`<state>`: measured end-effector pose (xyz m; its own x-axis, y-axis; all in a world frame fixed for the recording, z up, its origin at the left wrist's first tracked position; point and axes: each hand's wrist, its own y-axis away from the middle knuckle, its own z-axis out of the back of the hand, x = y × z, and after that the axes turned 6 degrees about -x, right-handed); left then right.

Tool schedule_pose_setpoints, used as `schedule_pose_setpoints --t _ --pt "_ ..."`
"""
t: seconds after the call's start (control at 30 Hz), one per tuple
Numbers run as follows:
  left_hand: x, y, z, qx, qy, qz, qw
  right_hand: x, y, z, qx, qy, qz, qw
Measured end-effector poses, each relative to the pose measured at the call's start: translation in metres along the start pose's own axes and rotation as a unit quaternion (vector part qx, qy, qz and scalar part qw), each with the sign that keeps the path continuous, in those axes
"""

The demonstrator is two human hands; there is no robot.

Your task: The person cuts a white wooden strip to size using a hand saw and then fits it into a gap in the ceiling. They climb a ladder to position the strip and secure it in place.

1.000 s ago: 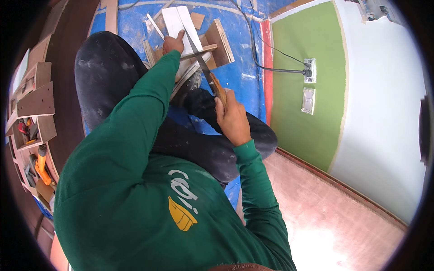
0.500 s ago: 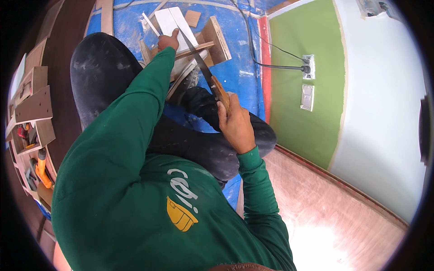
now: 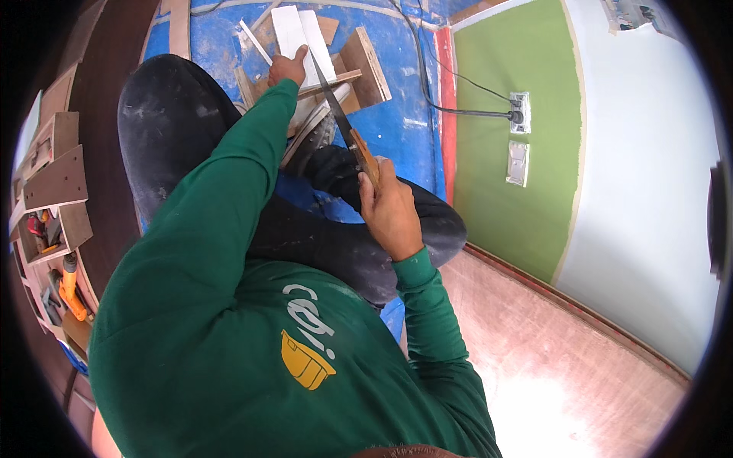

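Observation:
In my right hand (image 3: 388,206) is the wooden handle (image 3: 365,158) of a handsaw. Its dark blade (image 3: 337,107) slants up to the white board (image 3: 317,46), which is split along a line into two pieces lying side by side. My left hand (image 3: 287,70) grips the left piece (image 3: 288,27), thumb on top, near the blade's tip. The board rests on a plywood frame (image 3: 365,65) on blue floor covering (image 3: 416,145). A narrow white strip (image 3: 253,38) lies left of the board. My bent legs (image 3: 172,126) surround the work, with a shoe partly showing beneath it.
Wooden boxes (image 3: 53,172) holding tools and an orange power tool (image 3: 71,290) stand at the left. On the right a green wall (image 3: 511,221) has a socket (image 3: 521,112) with plugged-in cables (image 3: 424,84) running over the floor. A small wood offcut (image 3: 330,29) lies behind the board.
The board's left piece has shifted up and apart from the right piece, opening a visible split. My right hand and saw have moved slightly left.

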<state>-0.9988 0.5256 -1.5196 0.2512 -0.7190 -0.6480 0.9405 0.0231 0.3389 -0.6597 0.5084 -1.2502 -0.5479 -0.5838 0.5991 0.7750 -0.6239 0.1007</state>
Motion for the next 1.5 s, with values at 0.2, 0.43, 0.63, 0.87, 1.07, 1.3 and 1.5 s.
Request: schedule_pose_setpoints --t 0.2,0.43,0.63,0.87,1.07,1.3,1.5 --pt "0.005 -0.002 -0.005 0.008 0.006 -0.005 1.0 0.011 0.073 0.046 -0.005 -0.032 -0.039 0.999" --pt "0.008 -0.004 -0.009 0.026 0.007 0.014 1.0 0.0 0.049 0.022 -0.013 -0.043 -0.034 0.998" --pt "0.025 -0.029 -0.03 0.01 0.016 0.034 0.999 0.02 0.033 0.037 -0.003 -0.008 0.004 1.0" --pt "0.011 -0.009 -0.021 0.019 0.024 0.038 0.999 0.021 0.068 0.054 -0.025 -0.004 -0.002 1.0" --pt "0.02 -0.032 -0.028 -0.008 0.023 0.065 0.998 0.006 0.066 0.053 -0.01 -0.004 -0.004 1.0" --pt "0.031 -0.039 -0.03 -0.023 0.026 0.072 0.997 0.028 0.12 0.095 0.034 0.01 -0.111 0.993" --pt "0.018 -0.045 -0.007 -0.148 0.071 0.129 0.978 0.049 0.152 0.129 -0.058 -0.03 -0.103 0.993"
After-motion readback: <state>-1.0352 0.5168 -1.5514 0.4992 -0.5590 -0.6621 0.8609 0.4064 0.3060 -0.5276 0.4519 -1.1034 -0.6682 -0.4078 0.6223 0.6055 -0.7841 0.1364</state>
